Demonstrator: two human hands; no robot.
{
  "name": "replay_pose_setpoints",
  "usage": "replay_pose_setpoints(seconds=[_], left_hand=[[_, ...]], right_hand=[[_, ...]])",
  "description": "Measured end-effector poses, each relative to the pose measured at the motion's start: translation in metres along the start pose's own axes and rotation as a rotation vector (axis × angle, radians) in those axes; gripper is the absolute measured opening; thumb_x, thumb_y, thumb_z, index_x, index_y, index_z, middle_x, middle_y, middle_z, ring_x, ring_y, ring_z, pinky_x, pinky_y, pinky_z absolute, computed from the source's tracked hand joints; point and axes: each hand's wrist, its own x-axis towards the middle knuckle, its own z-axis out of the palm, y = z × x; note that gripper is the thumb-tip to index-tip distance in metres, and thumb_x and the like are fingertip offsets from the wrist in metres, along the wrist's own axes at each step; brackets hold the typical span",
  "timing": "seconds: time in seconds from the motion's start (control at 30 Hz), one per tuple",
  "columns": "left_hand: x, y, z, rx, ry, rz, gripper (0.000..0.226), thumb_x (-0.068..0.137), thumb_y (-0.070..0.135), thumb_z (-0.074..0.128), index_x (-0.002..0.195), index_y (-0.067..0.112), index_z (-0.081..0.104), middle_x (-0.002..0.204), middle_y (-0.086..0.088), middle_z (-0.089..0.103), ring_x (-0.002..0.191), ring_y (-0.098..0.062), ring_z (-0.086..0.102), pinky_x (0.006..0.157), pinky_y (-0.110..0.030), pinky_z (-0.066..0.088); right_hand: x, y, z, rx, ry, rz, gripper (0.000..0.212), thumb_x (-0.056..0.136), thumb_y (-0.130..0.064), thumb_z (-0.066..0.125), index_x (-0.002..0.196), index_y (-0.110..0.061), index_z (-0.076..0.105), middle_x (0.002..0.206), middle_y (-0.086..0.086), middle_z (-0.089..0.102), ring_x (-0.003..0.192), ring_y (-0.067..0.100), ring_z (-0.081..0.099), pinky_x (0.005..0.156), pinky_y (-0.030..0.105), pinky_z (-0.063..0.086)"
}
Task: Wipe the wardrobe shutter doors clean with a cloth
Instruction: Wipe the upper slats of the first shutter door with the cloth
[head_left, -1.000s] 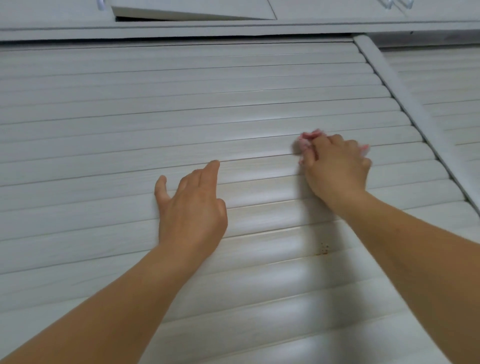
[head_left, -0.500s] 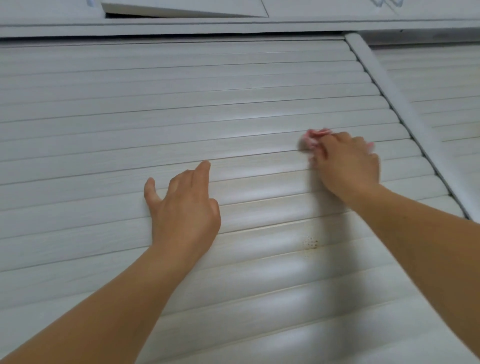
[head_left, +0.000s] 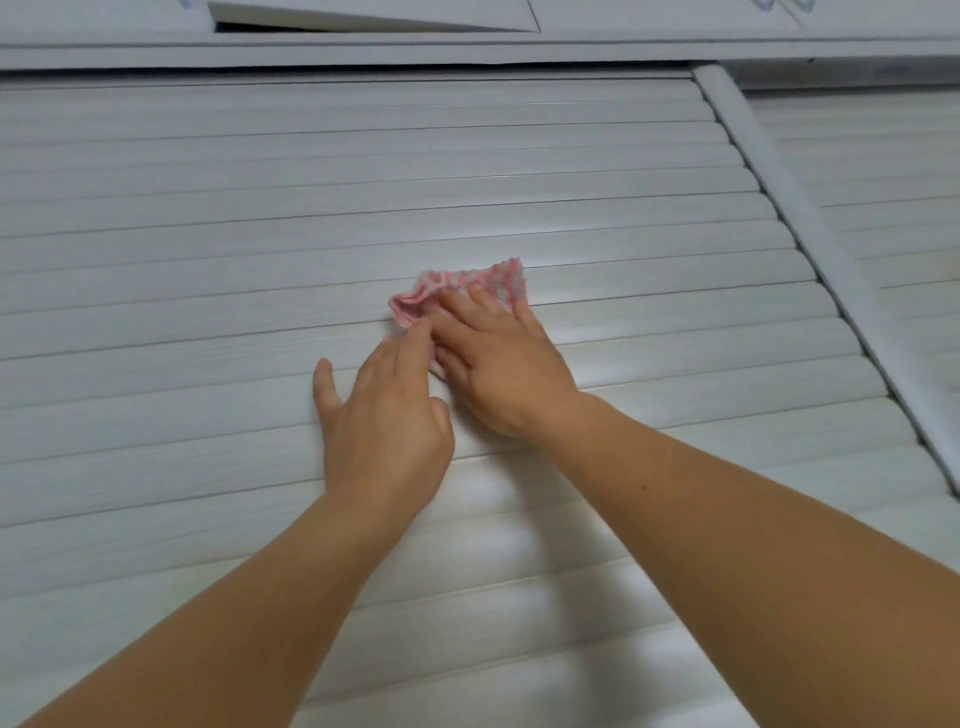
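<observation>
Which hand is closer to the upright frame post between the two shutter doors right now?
Right. The right hand presses the cloth left of the post; the left hand lies farther left on the slats.

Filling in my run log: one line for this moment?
right hand presses pink cloth on shutter door | left hand flat beside it, fingertips at cloth edge

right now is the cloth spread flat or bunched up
Bunched: the cloth is crumpled in folds under the right hand.
</observation>
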Motion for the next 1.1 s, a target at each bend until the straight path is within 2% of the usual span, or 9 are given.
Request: replay_pose_setpoints(seconds=[0.1,0.27,0.43,0.5,0.63,0.7,0.83,0.97,1.1], left_hand=[[0.002,0.006,0.005,0.064,-0.053,-0.013,0.066,0.09,0.016,0.037,0.148,0.024,0.006,0.152,0.006,0.024,0.142,-0.01,0.011,0.113,-0.05,-0.005],[0.002,0.012,0.008,0.11,-0.028,-0.067,0.064,0.091,0.018,0.035,0.147,0.023,0.005,0.149,0.005,0.027,0.142,-0.012,0.011,0.112,-0.055,-0.006],[0.001,0.025,0.018,0.121,0.007,-0.096,0.064,0.09,0.02,0.037,0.147,0.023,0.007,0.147,0.0,0.026,0.142,-0.019,0.01,0.11,-0.057,-0.006],[0.001,0.028,0.021,0.124,0.014,-0.105,0.064,0.089,0.021,0.038,0.146,0.024,0.009,0.148,-0.002,0.025,0.141,-0.021,0.009,0.11,-0.057,-0.004],[-0.001,0.03,0.026,0.121,0.0,-0.121,0.064,0.09,0.021,0.037,0.147,0.024,0.008,0.154,-0.005,0.013,0.143,-0.022,0.0,0.11,-0.056,-0.007],[-0.003,0.03,0.027,0.114,-0.005,-0.12,0.064,0.091,0.02,0.037,0.147,0.023,0.008,0.155,-0.006,0.011,0.143,-0.022,-0.001,0.11,-0.055,-0.007],[-0.004,0.03,0.026,0.089,-0.014,-0.125,0.063,0.091,0.02,0.036,0.148,0.022,0.008,0.156,-0.004,0.009,0.144,-0.019,0.0,0.111,-0.054,-0.007],[-0.007,0.029,0.023,0.062,-0.017,-0.107,0.063,0.091,0.017,0.036,0.148,0.021,0.01,0.154,0.0,0.017,0.143,-0.016,0.005,0.111,-0.053,-0.006],[-0.013,0.033,0.019,0.021,-0.031,-0.07,0.063,0.09,0.015,0.036,0.148,0.021,0.011,0.151,0.002,0.027,0.142,-0.012,0.012,0.112,-0.05,-0.008]], right_hand=[[-0.008,0.035,-0.005,-0.011,0.023,0.064,0.052,0.098,-0.045,0.018,0.149,-0.035,0.023,0.158,-0.008,0.016,0.146,0.022,0.008,0.117,0.044,-0.003],[-0.033,0.113,-0.021,-0.07,0.099,0.271,0.076,0.081,-0.054,0.001,0.145,-0.029,0.034,0.154,0.004,0.027,0.142,0.03,0.021,0.115,0.05,0.009],[-0.06,0.177,-0.035,-0.073,0.103,0.501,0.048,0.099,-0.039,0.025,0.141,-0.02,0.037,0.152,0.013,0.027,0.138,0.04,0.022,0.111,0.057,0.015],[-0.066,0.192,-0.039,-0.069,0.083,0.617,0.045,0.101,-0.032,0.029,0.143,-0.016,0.034,0.153,0.016,0.023,0.138,0.043,0.019,0.111,0.057,0.014],[-0.08,0.199,-0.045,-0.05,0.066,0.893,0.051,0.102,-0.037,0.022,0.147,-0.013,0.025,0.157,0.018,0.009,0.143,0.04,0.006,0.113,0.053,0.001],[-0.086,0.188,-0.042,-0.017,0.129,0.957,0.049,0.102,-0.035,0.024,0.144,-0.011,0.027,0.155,0.022,0.013,0.142,0.04,0.007,0.113,0.053,0.004],[-0.09,0.155,-0.026,-0.075,0.273,0.834,0.04,0.101,-0.028,0.03,0.131,-0.006,0.045,0.142,0.024,0.038,0.134,0.041,0.028,0.108,0.051,0.023],[-0.085,0.111,-0.01,-0.143,0.405,0.602,0.037,0.095,-0.025,0.036,0.111,-0.005,0.062,0.113,0.022,0.06,0.107,0.042,0.052,0.087,0.046,0.039],[-0.067,0.057,0.001,-0.132,0.472,0.393,0.015,0.082,-0.017,0.06,0.088,-0.008,0.07,0.087,0.015,0.067,0.082,0.036,0.062,0.071,0.041,0.048]])
